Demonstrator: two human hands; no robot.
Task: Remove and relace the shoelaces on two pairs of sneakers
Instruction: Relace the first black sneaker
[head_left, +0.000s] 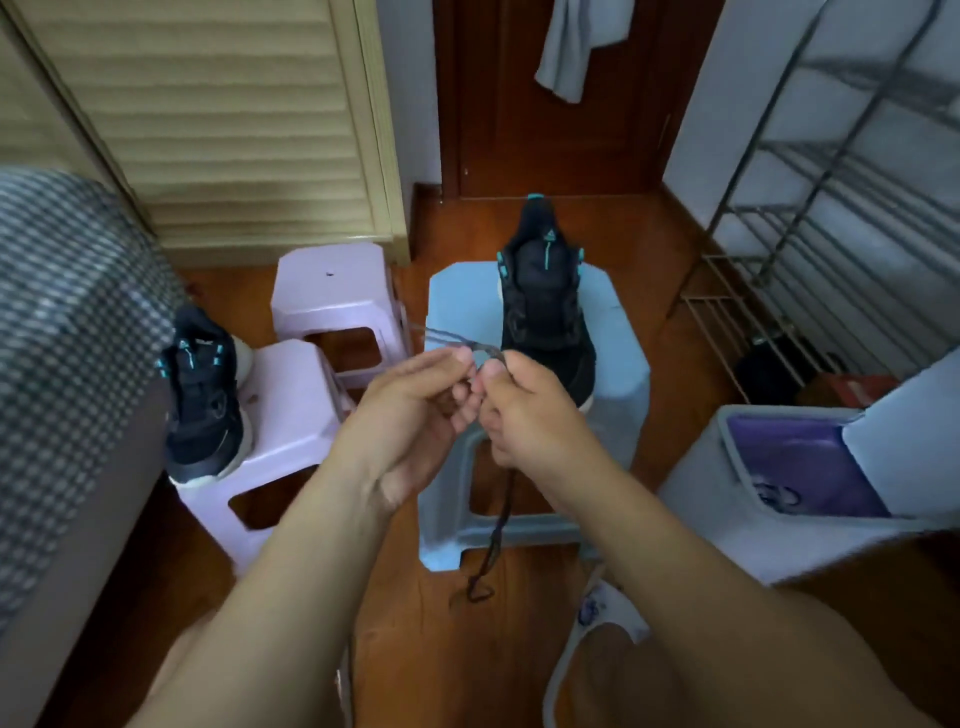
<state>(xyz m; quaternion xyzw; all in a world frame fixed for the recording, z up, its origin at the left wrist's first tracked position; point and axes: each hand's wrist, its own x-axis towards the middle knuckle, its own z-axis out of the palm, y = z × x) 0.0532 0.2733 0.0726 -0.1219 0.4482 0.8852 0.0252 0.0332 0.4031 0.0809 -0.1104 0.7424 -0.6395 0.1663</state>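
Observation:
A black sneaker with teal accents (543, 301) stands on a light blue stool (618, 332), toe towards me and its eyelets without a lace. A second black sneaker (202, 395) rests on a lilac stool (291, 415) at the left. My left hand (415, 410) and my right hand (530, 410) meet in front of the blue stool, both pinching a dark shoelace (496, 540). One part of the lace runs up and left past my fingertips. The other end hangs down under my right hand to the wooden floor.
Another lilac stool (332, 291) stands behind the first. A grey bin with a purple liner (779, 467) is at the right, a metal shoe rack (810, 249) behind it. A checked cloth (62, 322) covers the left edge. A louvred cupboard door and a brown door lie ahead.

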